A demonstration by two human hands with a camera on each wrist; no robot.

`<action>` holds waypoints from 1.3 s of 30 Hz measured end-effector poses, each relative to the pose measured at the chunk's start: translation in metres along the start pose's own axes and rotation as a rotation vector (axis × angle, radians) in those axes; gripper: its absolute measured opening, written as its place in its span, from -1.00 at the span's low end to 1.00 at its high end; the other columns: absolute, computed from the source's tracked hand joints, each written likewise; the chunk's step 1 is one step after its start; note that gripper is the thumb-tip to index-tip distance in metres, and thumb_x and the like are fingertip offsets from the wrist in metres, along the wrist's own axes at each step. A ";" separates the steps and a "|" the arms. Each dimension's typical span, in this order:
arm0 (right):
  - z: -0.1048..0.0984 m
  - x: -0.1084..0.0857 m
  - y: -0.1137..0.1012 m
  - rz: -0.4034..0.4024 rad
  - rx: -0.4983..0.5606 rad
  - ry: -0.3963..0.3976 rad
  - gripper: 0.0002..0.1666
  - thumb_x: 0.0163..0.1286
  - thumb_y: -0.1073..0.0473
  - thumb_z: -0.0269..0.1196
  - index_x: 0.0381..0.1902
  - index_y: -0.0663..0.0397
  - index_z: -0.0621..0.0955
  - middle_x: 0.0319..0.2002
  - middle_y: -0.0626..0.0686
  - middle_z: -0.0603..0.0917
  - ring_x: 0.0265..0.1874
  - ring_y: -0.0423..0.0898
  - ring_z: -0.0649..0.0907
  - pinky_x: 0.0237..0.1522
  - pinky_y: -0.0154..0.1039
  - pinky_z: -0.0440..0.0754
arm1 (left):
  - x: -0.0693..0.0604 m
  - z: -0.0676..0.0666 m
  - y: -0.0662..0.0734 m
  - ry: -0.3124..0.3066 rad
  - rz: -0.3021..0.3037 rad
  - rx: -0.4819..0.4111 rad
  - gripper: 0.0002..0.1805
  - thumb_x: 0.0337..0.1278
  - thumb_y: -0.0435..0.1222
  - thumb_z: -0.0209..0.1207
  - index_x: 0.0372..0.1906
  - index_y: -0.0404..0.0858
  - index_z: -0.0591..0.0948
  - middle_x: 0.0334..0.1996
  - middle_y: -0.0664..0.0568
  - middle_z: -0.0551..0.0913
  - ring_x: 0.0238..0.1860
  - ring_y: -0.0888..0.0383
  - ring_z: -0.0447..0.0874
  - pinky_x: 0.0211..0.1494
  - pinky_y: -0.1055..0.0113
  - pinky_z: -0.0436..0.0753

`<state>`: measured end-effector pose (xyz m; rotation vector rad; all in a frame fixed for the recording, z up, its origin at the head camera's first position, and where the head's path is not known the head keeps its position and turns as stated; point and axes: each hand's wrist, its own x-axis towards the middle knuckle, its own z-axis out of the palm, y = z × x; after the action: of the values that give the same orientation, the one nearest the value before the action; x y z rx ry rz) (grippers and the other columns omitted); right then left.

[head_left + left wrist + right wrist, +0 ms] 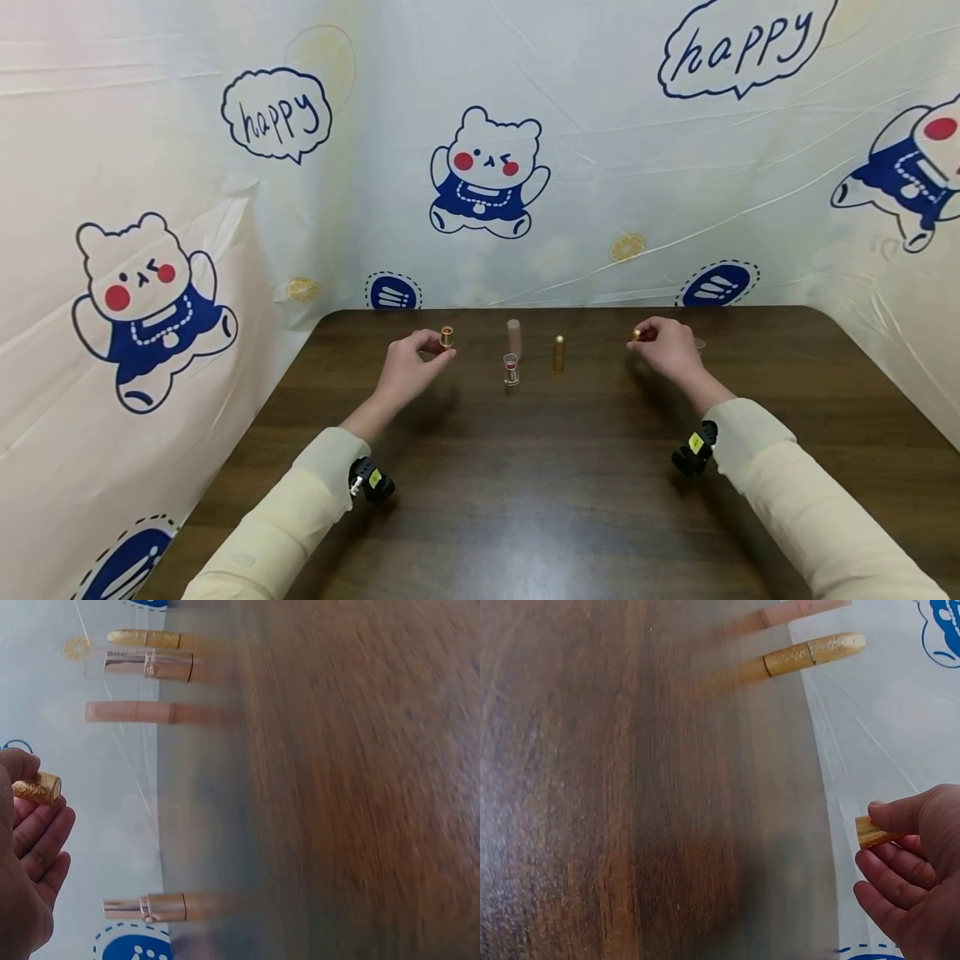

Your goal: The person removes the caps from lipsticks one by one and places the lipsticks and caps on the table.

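At the left, the person's left hand pinches a short gold lipstick part between thumb and fingers, above the brown counter. Beyond that hand, a rose-gold lipstick stands upright. Around the middle I see a clear-capped lipstick, a pink tube just behind it, then a gold tube, all upright. At the right, the right hand pinches a smaller-looking gold piece; past it shows a clear rim, mostly hidden. I'd judge the step to be handling these two gold parts, held well apart; the next move calls for steady pinches, clear of the standing tubes.
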<state>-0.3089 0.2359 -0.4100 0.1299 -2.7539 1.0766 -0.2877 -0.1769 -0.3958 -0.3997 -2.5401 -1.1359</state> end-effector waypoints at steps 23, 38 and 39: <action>0.003 0.001 0.012 0.045 -0.059 -0.042 -0.69 0.27 0.22 0.34 -0.15 0.38 0.59 -0.25 0.27 0.64 -0.27 0.13 0.59 -0.18 0.04 0.56 | -0.003 -0.027 -0.028 0.069 -0.020 0.042 -0.79 0.12 -0.23 0.37 -0.24 -0.27 0.67 -0.31 -0.05 0.71 -0.25 0.07 0.63 -0.19 0.16 0.59; 0.011 -0.001 0.017 0.040 -0.127 -0.031 -0.67 0.21 0.21 0.39 -0.20 0.39 0.61 -0.33 0.24 0.66 -0.31 0.14 0.60 -0.20 0.06 0.53 | 0.001 -0.035 -0.044 0.107 -0.078 0.060 -0.76 0.11 -0.24 0.37 -0.24 -0.34 0.67 -0.33 -0.13 0.70 -0.27 0.00 0.64 -0.07 0.06 0.62; 0.011 0.000 0.017 0.042 -0.130 -0.030 -0.67 0.21 0.20 0.39 -0.20 0.39 0.62 -0.33 0.24 0.66 -0.31 0.14 0.60 -0.20 0.06 0.53 | 0.001 -0.036 -0.044 0.110 -0.081 0.059 -0.76 0.11 -0.24 0.37 -0.24 -0.33 0.67 -0.33 -0.13 0.70 -0.27 -0.01 0.64 -0.07 0.06 0.62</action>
<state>-0.3125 0.2412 -0.4296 0.0703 -2.8556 0.9082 -0.2989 -0.2324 -0.4026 -0.2148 -2.5069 -1.0766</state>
